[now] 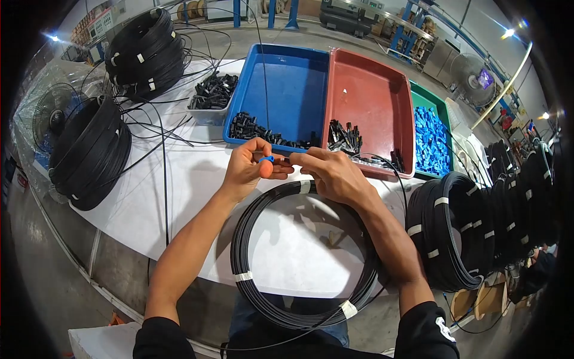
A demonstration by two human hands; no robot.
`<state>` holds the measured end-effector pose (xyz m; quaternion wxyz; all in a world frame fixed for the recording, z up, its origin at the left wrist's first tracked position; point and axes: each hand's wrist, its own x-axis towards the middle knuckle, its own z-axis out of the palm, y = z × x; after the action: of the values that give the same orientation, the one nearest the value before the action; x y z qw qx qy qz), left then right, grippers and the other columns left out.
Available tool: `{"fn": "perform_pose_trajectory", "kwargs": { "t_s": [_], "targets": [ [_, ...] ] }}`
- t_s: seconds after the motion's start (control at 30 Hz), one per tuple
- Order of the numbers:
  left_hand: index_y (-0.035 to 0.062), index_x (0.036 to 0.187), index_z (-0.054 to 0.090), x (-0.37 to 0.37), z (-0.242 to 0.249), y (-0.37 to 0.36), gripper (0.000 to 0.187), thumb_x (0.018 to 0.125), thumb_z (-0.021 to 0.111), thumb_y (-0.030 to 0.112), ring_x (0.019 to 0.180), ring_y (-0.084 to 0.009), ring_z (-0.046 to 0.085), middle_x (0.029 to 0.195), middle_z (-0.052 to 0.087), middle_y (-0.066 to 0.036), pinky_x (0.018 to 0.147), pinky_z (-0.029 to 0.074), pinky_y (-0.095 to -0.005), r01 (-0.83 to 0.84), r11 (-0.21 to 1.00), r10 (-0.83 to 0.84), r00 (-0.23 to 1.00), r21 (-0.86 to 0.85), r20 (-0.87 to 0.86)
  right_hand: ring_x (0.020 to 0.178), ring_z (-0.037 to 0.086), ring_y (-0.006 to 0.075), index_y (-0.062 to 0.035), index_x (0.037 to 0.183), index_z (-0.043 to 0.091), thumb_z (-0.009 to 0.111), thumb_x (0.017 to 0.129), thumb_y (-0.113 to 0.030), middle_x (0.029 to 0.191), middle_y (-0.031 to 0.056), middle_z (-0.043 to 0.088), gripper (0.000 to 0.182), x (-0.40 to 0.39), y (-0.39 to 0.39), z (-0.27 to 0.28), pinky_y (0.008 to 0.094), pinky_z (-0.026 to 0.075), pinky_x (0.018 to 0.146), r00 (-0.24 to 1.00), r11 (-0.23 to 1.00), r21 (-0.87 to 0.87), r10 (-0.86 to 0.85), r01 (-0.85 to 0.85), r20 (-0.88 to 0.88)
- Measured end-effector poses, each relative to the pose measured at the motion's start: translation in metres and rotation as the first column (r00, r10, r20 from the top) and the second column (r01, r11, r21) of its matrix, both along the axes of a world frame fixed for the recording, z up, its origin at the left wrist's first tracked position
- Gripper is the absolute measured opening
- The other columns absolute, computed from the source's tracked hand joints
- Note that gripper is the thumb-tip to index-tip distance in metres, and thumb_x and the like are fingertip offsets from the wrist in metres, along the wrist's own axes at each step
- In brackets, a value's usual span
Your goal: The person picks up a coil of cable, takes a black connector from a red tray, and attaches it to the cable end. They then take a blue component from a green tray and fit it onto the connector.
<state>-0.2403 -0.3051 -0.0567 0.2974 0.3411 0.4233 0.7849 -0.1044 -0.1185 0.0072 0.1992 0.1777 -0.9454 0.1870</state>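
My left hand [244,170] pinches a small blue plastic piece [267,159] between thumb and fingers, above the near edge of the blue tray. Close beside it, my right hand [336,175] is closed on the end of a black cable [391,166], which arcs out to the right from behind the hand. The cable's tip, between the two hands, is mostly covered by fingers. Below both hands, a coil of black cable [240,248] bound with white tape rests at the table's front edge, partly over my lap.
A blue tray [293,75] and a red tray [373,90] hold small black parts; a green tray [421,93] holds blue pieces [431,140]. A clear tub [209,116] of black parts stands left. Taped cable coils [89,155] stack at left, more coils [451,233] at right.
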Motion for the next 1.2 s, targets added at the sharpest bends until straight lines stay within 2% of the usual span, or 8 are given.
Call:
{"fn": "perform_pose_trajectory", "kwargs": {
  "t_s": [0.47, 0.57, 0.67, 0.73, 0.77, 0.87, 0.97, 1.2],
  "targets": [
    [0.0089, 0.095, 0.046, 0.0, -0.002, -0.002, 0.04, 0.085, 0.081, 0.027, 0.086, -0.0343, 0.075, 0.101, 0.072, -0.023, 0.076, 0.065, -0.0457, 0.063, 0.998, -0.062, 0.998, 0.029, -0.016, 0.08, 0.07, 0.0385, -0.0036, 0.11, 0.061, 0.058, 0.077, 0.014, 0.089, 0.0178, 0.068, 0.037, 0.002, 0.0, 0.006, 0.0458, 0.056, 0.066, 0.995, 0.992, -0.103, 0.082, -0.076, 0.057],
    [0.008, 0.095, 0.048, -0.002, 0.001, -0.001, 0.039, 0.084, 0.081, 0.025, 0.088, -0.0333, 0.074, 0.098, 0.072, -0.018, 0.076, 0.065, -0.0431, 0.022, 1.0, -0.023, 0.999, -0.018, -0.023, 0.087, 0.071, 0.0388, 0.0003, 0.112, 0.053, 0.056, 0.079, 0.015, 0.091, 0.0187, 0.068, 0.036, 0.003, -0.003, 0.002, 0.045, 0.057, 0.069, 0.996, 0.981, -0.193, 0.049, -0.034, 0.073],
    [0.0063, 0.094, 0.05, -0.007, -0.007, -0.002, 0.04, 0.082, 0.084, 0.024, 0.082, -0.0236, 0.074, 0.094, 0.071, -0.015, 0.07, 0.062, -0.0311, -0.112, 0.993, 0.103, 0.979, -0.044, -0.175, 0.09, 0.071, 0.0385, 0.0029, 0.111, 0.043, 0.059, 0.082, 0.013, 0.096, 0.0222, 0.069, 0.035, -0.001, -0.002, -0.007, 0.0434, 0.057, 0.071, 0.998, 0.957, -0.285, -0.034, 0.047, 0.052],
    [0.0047, 0.091, 0.052, -0.007, -0.005, -0.004, 0.027, 0.084, 0.079, 0.006, 0.076, -0.0173, 0.072, 0.092, 0.07, -0.013, 0.066, 0.058, -0.0262, -0.226, 0.972, 0.195, 0.929, -0.063, -0.316, 0.093, 0.072, 0.0374, 0.0018, 0.109, 0.039, 0.062, 0.084, 0.01, 0.097, 0.0232, 0.069, 0.035, -0.002, 0.001, -0.006, 0.0412, 0.058, 0.073, 0.999, 0.981, -0.194, -0.024, 0.032, 0.044],
    [0.0062, 0.089, 0.053, -0.006, -0.003, -0.006, 0.029, 0.079, 0.076, -0.008, 0.075, -0.0133, 0.067, 0.093, 0.071, -0.013, 0.063, 0.055, -0.0248, -0.228, 0.967, 0.2, 0.956, -0.114, -0.216, 0.092, 0.072, 0.037, 0.0007, 0.109, 0.039, 0.063, 0.084, 0.009, 0.095, 0.0226, 0.07, 0.036, -0.002, 0.001, -0.007, 0.0406, 0.059, 0.073, 0.999, 0.982, -0.182, -0.039, 0.045, 0.035],
    [0.0054, 0.089, 0.053, -0.005, -0.004, -0.007, 0.028, 0.078, 0.073, -0.012, 0.082, -0.0133, 0.068, 0.093, 0.071, -0.013, 0.064, 0.055, -0.0245, -0.26, 0.956, 0.217, 0.939, -0.138, -0.267, 0.091, 0.073, 0.0363, -0.0005, 0.11, 0.04, 0.065, 0.084, 0.008, 0.093, 0.0212, 0.07, 0.037, 0.0, -0.001, -0.008, 0.0401, 0.059, 0.073, 0.997, 0.981, -0.177, -0.07, 0.075, 0.034],
    [0.0039, 0.088, 0.054, 0.003, -0.004, -0.003, 0.027, 0.078, 0.072, -0.014, 0.076, -0.0137, 0.069, 0.093, 0.071, -0.014, 0.064, 0.056, -0.0242, -0.342, 0.936, 0.282, 0.868, -0.08, -0.41, 0.09, 0.073, 0.0361, -0.0007, 0.11, 0.04, 0.066, 0.084, 0.007, 0.092, 0.0198, 0.07, 0.038, -0.001, -0.002, -0.009, 0.0402, 0.059, 0.073, 0.995, 0.981, -0.166, -0.091, 0.097, 0.043],
    [-0.0007, 0.088, 0.064, 0.014, 0.004, -0.004, 0.024, 0.075, 0.083, -0.002, 0.073, -0.0113, 0.07, 0.082, 0.072, -0.008, 0.066, 0.057, -0.0241, -0.278, 0.949, 0.225, 0.927, -0.15, -0.3, 0.081, 0.072, 0.0356, 0.0007, 0.109, 0.042, 0.069, 0.081, 0.005, 0.094, 0.0158, 0.067, 0.039, -0.002, 0.0, -0.014, 0.0405, 0.057, 0.069, 0.999, 0.987, -0.159, -0.041, 0.036, -0.025]
  ]
}}
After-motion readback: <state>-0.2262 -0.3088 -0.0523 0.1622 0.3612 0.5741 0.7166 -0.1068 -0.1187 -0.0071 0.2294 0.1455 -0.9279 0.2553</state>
